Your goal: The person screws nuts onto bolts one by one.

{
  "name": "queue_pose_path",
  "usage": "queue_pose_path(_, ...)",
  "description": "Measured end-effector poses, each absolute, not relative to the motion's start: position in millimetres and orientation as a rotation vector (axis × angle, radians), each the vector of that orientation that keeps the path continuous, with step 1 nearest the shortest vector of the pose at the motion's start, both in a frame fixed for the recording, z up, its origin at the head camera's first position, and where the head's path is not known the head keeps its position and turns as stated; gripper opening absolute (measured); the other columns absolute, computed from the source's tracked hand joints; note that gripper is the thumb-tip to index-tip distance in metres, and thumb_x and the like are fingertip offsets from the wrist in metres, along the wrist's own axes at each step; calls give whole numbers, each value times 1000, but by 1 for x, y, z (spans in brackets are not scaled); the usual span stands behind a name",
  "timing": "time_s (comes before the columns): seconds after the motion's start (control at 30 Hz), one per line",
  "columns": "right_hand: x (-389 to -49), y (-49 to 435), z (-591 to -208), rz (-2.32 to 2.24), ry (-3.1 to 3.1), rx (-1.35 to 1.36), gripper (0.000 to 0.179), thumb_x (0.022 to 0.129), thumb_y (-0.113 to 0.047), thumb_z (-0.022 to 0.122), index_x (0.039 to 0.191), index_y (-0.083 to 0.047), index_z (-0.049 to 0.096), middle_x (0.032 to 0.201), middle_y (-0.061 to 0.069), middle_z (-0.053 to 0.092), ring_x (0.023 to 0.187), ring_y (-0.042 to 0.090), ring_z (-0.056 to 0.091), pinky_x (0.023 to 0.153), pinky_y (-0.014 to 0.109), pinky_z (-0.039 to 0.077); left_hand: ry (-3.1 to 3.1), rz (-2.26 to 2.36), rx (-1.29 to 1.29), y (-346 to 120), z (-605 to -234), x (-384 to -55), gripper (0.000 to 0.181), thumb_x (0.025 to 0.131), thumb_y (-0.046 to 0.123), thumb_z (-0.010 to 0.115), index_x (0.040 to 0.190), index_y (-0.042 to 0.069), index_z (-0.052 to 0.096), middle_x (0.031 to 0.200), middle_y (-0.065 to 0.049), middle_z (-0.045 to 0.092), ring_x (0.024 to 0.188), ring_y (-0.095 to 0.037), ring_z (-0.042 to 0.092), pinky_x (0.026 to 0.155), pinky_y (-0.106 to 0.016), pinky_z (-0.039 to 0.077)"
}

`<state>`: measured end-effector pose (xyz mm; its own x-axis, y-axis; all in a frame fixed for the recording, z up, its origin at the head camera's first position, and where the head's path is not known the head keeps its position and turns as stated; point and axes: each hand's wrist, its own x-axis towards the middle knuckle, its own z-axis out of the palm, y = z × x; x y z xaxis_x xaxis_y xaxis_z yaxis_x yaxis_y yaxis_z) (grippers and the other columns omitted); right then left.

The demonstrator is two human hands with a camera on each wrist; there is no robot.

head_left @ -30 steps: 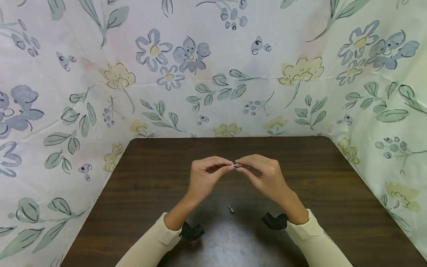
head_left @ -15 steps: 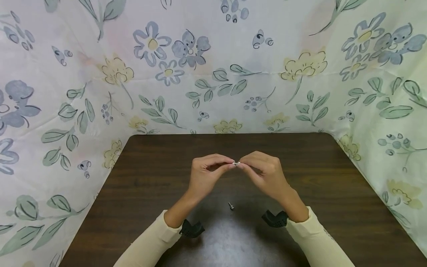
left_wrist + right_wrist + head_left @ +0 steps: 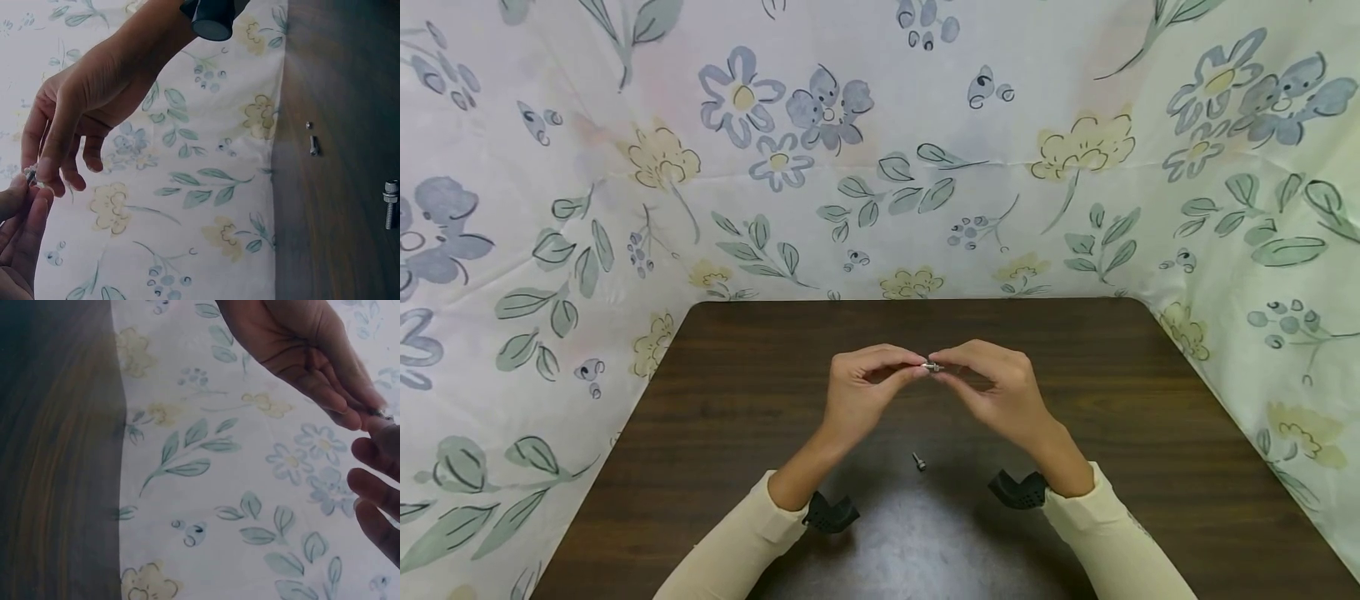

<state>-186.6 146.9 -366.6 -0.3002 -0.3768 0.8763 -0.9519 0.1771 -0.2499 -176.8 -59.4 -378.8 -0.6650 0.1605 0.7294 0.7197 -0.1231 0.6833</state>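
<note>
In the head view, a small metal bolt (image 3: 932, 367) is held level between both hands, above the table. My left hand (image 3: 863, 387) pinches its left end between thumb and fingertips. From the other side, the thumb and index finger of my right hand (image 3: 996, 387) grip round its right part. A nut-like ring shows on it. The left wrist view shows the bolt (image 3: 30, 175) mostly covered by fingertips, with my right hand (image 3: 81, 100) reaching in from above. In the right wrist view only a glint of the bolt (image 3: 382, 414) shows between the fingers.
A second bolt (image 3: 919, 462) lies on the dark wooden table (image 3: 737, 433), nearer the body; the left wrist view shows a nut on this bolt (image 3: 390, 203). Smaller metal pieces (image 3: 314, 145) show beyond it there. A floral cloth (image 3: 880, 167) surrounds the table's back and sides.
My right fingertips close over the bolt's right end half a second ago, then spread slightly and show more of it now. The left hand keeps its pinch. The head view tilts slightly.
</note>
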Motion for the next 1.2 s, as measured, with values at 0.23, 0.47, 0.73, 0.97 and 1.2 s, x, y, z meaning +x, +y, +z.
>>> queue_pose_path(0.23,-189,145,-368,1112,-1767,1280,18,96,-17,73,102,-1,77,91,7,75,75,17,70,67,24,56,-1744,-1839,-986,-60,-378,-177,9,84,-4,79,93,-1,78,91,-12,76,77,-25,73,65,-37,62)
queue_pose_path(0.47,-189,145,-371,1117,-1786,1267,22,100,-25,68,94,-5,76,86,4,74,73,15,69,67,24,56,-1758,-1822,-1021,-59,-378,-177,11,84,-5,78,94,0,78,91,-11,76,77,-26,73,65,-37,62)
queue_pose_path(0.73,-189,144,-373,1131,-1828,1257,31,106,-25,58,82,-12,72,79,-2,70,71,12,66,66,23,55,-1766,-1821,-1046,-59,-378,-176,12,84,-5,78,95,0,78,90,-11,76,77,-22,74,61,-44,61)
queue_pose_path(0.97,-186,147,-372,1137,-1848,1173,33,103,-34,62,99,-4,75,89,3,72,77,16,68,71,20,55,-1765,-1818,-1006,-59,-378,-175,11,83,-4,79,93,0,79,89,-11,76,75,-27,73,62,-40,62)
queue_pose_path(1.2,-187,145,-367,1098,-1792,1227,27,96,-26,73,105,-1,74,96,8,74,78,20,68,72,20,55,-1749,-1817,-989,-62,-376,-175,10,84,-4,79,94,0,79,91,-11,76,75,-24,73,64,-36,62)
